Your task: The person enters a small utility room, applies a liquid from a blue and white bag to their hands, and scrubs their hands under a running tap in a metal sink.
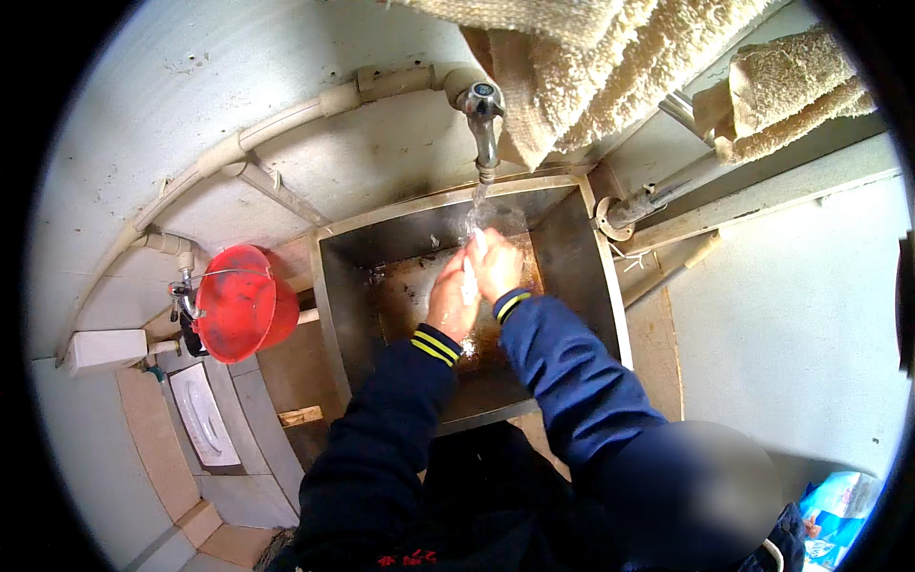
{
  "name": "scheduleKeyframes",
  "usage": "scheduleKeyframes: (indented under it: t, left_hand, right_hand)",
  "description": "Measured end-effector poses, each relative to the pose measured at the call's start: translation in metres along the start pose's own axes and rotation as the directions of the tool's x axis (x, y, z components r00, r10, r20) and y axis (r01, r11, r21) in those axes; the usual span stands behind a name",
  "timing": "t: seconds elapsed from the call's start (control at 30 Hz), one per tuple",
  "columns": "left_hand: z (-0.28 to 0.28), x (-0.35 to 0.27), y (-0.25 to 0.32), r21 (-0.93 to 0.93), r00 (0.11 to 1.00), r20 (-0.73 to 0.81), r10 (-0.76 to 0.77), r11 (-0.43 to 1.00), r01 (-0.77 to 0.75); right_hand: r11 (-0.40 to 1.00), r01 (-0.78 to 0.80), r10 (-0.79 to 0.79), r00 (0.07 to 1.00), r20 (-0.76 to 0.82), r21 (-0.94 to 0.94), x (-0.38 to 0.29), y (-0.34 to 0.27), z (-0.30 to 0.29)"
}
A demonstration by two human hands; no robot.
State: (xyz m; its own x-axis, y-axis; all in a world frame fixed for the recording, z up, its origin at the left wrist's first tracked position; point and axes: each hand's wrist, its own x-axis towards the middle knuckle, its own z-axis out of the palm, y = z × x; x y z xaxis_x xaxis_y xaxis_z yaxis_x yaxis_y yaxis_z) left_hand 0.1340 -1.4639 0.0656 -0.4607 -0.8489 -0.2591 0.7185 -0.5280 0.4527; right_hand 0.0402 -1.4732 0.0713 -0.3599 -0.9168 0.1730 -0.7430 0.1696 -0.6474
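My left hand [452,304] and my right hand [500,266] are pressed together over a metal sink basin [579,264]. Water runs from a chrome tap [486,136] onto the fingertips and splashes around them. A white streak [469,280] shows along the left hand; whether it is lather, water or a small white object I cannot tell. The palms and most of the fingers are blurred or hidden by each other. Brown stains and wet, shiny patches mark the basin floor [407,314].
A red bucket [239,307] hangs at left by a second tap [187,300]. A pale pipe [286,120] runs along the wall. Beige towels [572,79] drape at upper right, with another folded towel [786,86] beyond. A white squat toilet [205,415] is at lower left.
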Motion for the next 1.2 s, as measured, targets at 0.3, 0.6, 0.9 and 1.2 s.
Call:
scheduleKeyframes:
  t: [0.3, 0.6, 0.9, 1.2]
  left_hand:
    - [-0.028, -0.002, 0.013, -0.08, 0.991, -0.13, 0.007, 0.997, -0.018]
    - [-0.031, -0.015, 0.042, -0.131, 0.97, -0.241, -0.026, 0.991, -0.006]
    - [-0.029, 0.005, 0.02, -0.246, 0.995, -0.05, -0.088, 0.967, 0.074]
    - [-0.007, 0.004, 0.0, -0.147, 0.985, 0.169, 0.013, 0.989, 0.012]
  right_hand:
    - [0.956, 0.272, -0.262, 0.96, -0.103, 0.108, -0.034, -0.021, 0.016]
    - [0.326, -0.722, 0.075, 0.663, 0.745, 0.61, 0.053, 0.004, -0.025]
    - [0.687, 0.049, -0.37, 0.882, 0.291, 0.725, -0.024, -0.032, -0.04]
    - [0.97, 0.188, -0.17, 0.978, -0.123, 0.154, 0.007, -0.002, -0.015]
